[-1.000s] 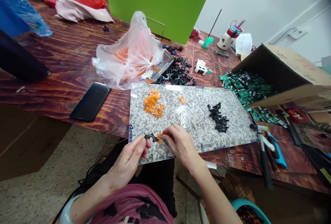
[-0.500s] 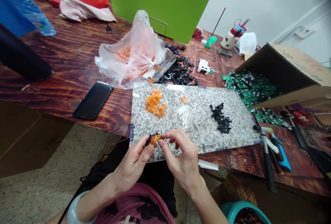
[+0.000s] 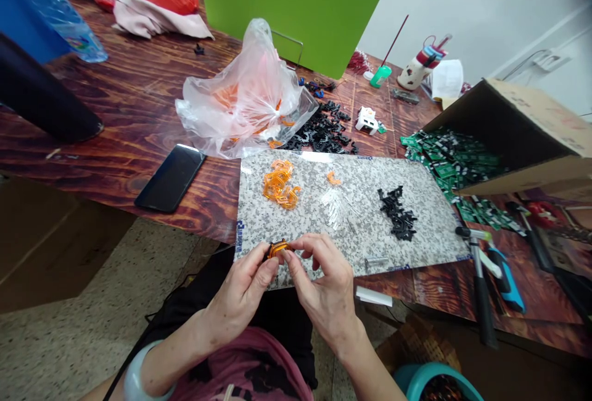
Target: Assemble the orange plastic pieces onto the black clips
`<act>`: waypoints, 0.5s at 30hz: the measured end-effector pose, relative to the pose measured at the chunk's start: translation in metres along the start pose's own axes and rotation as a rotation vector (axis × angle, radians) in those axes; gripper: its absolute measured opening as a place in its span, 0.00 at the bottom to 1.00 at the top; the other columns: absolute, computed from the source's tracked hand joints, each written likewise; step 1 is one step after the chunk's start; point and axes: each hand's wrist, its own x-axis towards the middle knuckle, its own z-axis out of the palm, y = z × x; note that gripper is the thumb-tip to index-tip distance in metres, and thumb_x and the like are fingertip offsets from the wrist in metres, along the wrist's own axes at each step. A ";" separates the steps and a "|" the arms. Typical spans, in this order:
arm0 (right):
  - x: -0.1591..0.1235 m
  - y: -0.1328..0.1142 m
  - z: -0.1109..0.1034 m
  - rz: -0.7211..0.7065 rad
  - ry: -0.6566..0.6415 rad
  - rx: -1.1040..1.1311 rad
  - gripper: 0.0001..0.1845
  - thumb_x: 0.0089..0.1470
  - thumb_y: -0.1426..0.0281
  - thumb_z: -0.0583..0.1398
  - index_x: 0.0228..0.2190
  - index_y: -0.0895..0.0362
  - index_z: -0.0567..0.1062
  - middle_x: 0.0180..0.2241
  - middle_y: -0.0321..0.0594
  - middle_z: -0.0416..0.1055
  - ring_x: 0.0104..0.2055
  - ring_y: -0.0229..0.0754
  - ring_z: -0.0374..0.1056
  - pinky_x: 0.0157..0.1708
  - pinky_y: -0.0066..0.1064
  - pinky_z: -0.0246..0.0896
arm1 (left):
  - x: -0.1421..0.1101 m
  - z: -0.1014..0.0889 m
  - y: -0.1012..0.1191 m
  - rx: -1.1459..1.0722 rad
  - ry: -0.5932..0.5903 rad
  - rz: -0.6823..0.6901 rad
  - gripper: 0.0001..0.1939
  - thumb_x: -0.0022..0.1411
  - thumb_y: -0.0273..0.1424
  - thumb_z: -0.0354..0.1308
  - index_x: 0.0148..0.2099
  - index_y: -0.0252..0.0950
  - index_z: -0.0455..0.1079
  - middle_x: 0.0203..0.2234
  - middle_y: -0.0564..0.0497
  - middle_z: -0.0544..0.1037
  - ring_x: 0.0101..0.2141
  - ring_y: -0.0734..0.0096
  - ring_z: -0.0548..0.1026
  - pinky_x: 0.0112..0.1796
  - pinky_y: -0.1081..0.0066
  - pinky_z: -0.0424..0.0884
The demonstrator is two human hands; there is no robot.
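Above the front edge of a speckled stone-patterned board (image 3: 314, 243), both hands pinch a small curved black plastic part with an orange clear plastic piece (image 3: 278, 248) lying against it. My left hand (image 3: 247, 287) is closed on the black part's left end, thumb in front. My right hand (image 3: 324, 284) is closed on the other end, thumb and forefinger together. Fingertips hide much of both pieces. On the board lie a pile of orange curved pieces (image 3: 280, 185), a single orange piece (image 3: 333, 177), a heap of thin metal pins (image 3: 337, 208) and a pile of black parts (image 3: 398, 214).
Behind the board are a clear plastic bag (image 3: 245, 105) and more black parts (image 3: 324, 129). A phone (image 3: 170, 177) lies left. At right, a cardboard box (image 3: 522, 136) spills green circuit boards (image 3: 456, 157), and a hammer (image 3: 481, 290) lies near the edge. A teal bucket (image 3: 416, 379) stands below.
The orange piece, held apart at the black part's right end a second ago, now lies along it. My right hand turned and came closer to my left. The view shifted slightly.
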 end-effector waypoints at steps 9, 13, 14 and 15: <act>0.000 -0.001 0.000 0.007 -0.014 -0.005 0.06 0.54 0.76 0.58 0.35 0.56 0.72 0.33 0.40 0.70 0.36 0.40 0.66 0.35 0.32 0.62 | 0.002 -0.002 -0.001 0.072 0.008 0.060 0.13 0.68 0.36 0.42 0.34 0.37 0.62 0.24 0.55 0.66 0.26 0.72 0.66 0.29 0.74 0.64; 0.001 -0.001 0.000 0.006 -0.019 -0.004 0.06 0.54 0.76 0.58 0.34 0.55 0.72 0.32 0.40 0.70 0.36 0.40 0.66 0.35 0.32 0.63 | 0.002 -0.003 0.000 0.123 0.000 0.073 0.13 0.68 0.36 0.41 0.33 0.37 0.61 0.24 0.55 0.66 0.25 0.72 0.66 0.29 0.73 0.64; 0.001 0.000 -0.001 0.006 -0.018 -0.004 0.05 0.54 0.76 0.58 0.34 0.55 0.72 0.32 0.40 0.70 0.36 0.40 0.66 0.34 0.32 0.63 | 0.002 -0.004 0.001 0.135 0.002 0.076 0.13 0.68 0.36 0.41 0.33 0.37 0.61 0.24 0.54 0.66 0.25 0.72 0.66 0.29 0.73 0.64; 0.001 0.000 -0.001 0.005 -0.017 -0.005 0.05 0.54 0.75 0.58 0.34 0.55 0.72 0.32 0.40 0.70 0.35 0.40 0.66 0.34 0.32 0.63 | 0.002 -0.004 0.001 0.143 0.005 0.079 0.13 0.68 0.35 0.41 0.33 0.37 0.61 0.24 0.54 0.66 0.25 0.72 0.66 0.29 0.73 0.64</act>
